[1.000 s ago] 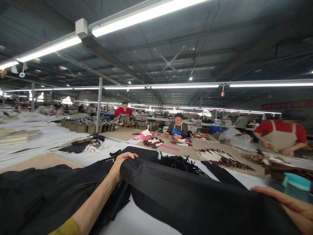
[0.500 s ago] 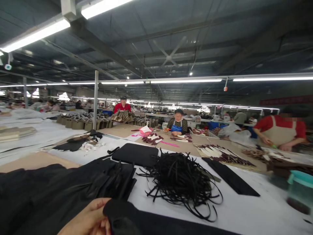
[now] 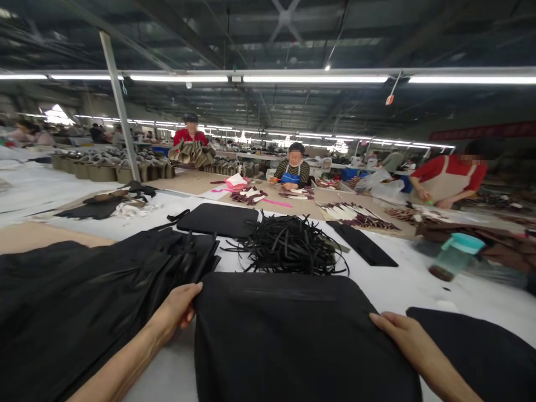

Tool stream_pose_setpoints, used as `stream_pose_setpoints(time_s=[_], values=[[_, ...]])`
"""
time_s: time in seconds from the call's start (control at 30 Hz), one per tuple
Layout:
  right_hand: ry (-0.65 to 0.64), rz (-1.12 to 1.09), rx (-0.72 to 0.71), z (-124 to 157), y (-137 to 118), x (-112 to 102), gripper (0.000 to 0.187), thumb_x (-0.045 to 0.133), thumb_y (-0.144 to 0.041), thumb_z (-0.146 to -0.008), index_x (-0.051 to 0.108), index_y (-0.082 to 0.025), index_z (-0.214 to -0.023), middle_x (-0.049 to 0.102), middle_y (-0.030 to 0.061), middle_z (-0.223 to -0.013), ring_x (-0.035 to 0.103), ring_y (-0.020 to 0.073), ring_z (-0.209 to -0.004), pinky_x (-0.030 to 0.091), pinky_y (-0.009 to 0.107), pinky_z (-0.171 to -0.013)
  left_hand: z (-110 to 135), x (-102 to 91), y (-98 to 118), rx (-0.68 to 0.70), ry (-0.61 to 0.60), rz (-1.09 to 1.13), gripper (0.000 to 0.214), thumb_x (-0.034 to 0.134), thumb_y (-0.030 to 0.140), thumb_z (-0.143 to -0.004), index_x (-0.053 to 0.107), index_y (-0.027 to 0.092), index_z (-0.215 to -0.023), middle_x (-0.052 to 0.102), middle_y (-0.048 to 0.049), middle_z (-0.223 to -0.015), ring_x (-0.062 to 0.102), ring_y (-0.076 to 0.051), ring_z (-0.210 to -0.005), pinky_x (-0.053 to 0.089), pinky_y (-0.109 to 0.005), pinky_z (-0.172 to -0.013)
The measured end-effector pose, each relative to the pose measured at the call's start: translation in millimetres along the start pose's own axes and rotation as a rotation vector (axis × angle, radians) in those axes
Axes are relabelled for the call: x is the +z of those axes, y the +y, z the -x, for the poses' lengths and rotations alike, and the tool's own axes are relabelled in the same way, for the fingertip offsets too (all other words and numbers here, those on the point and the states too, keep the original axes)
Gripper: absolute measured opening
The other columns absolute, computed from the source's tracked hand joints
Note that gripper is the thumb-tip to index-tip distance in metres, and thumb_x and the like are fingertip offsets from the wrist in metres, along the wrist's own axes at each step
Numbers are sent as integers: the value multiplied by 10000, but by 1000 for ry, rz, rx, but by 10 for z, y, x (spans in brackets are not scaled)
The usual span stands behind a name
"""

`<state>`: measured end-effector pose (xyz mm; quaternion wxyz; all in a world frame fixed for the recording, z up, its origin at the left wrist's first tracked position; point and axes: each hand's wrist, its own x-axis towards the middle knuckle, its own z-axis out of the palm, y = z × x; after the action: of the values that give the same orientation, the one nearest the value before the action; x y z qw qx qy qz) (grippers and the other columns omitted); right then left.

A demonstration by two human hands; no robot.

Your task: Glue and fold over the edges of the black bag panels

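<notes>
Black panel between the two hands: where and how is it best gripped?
Probably by both side edges of the black panel, near its rounded far corners, with the left hand coming from the left and the right hand from the right. It looks wide and sheet-like, so a single grip might let it sag.

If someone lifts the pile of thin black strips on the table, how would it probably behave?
The black strips are probably floppy, since many curl and bend. They may come up tangled, because they cross over one another. Some could slip out, as loose ends stick out at the edges.
</notes>
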<state>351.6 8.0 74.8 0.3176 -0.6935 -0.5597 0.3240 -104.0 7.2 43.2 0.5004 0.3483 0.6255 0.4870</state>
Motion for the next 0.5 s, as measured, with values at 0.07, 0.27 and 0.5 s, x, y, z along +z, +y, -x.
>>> stream_pose_setpoints(time_s=[0.07, 0.27, 0.5], values=[[-17, -3, 0, 25, 139, 66, 343, 561, -514, -666, 579, -200, -532, 598, -14, -490, 589, 194, -517, 439, 252, -485, 25, -12, -116, 1, 31, -24, 431, 678, 566, -560, 476, 189, -507, 369, 75, -315, 297, -67, -284, 181, -171, -309], [-52, -47, 88, 231, 465, 204, 315, 534, -485, -717, 622, -208, -594, 661, 1, -588, 648, 243, -650, 494, 285, -598, 192, 69, -361, -1, 75, -62, 440, 720, 491, -603, 617, 177, -895, 664, -18, -665, 638, -216, -664, 468, -253, -558], [-41, -102, 187, 816, 600, 226, 267, 567, -490, -658, 675, -259, -582, 698, 41, -655, 677, 317, -782, 540, 363, -701, 674, -70, -886, -7, 98, -49, 711, 782, 430, -519, 550, 238, -1163, 665, -72, -1058, 627, -301, -955, 523, -338, -757]])
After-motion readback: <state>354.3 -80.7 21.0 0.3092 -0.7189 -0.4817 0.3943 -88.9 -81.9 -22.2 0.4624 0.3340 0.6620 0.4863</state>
